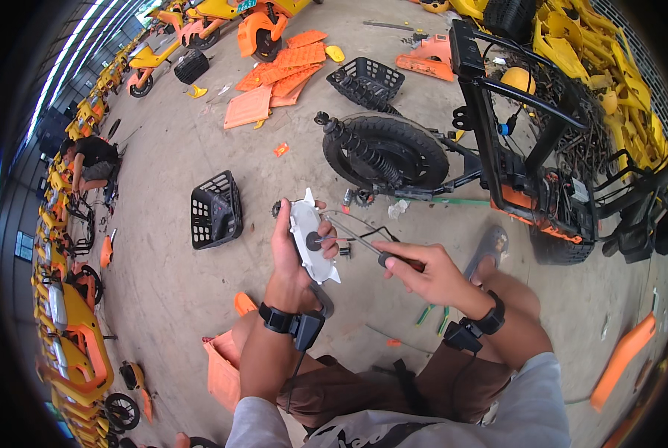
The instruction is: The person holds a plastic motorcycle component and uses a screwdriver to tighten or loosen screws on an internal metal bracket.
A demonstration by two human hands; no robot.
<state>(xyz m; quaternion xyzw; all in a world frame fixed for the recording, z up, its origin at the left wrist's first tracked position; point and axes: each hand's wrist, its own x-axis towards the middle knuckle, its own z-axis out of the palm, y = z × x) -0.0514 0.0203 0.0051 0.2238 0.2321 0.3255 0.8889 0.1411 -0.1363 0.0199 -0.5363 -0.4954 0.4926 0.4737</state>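
My left hand is wrapped around a white plastic lamp-like housing with pointed tabs at its ends. A round black grommet sits on the housing's face, and a thin cable comes away from it toward the right. My right hand grips a screwdriver by its dark and reddish handle. The long metal shaft points up and left toward the housing, its tip close to my left fingers. Whether the tip touches the housing I cannot tell.
A stripped black scooter frame with its wheel lies ahead right. Black baskets, orange panels and green-handled pliers lie on the concrete floor. A person crouches at the far left beside rows of yellow scooters.
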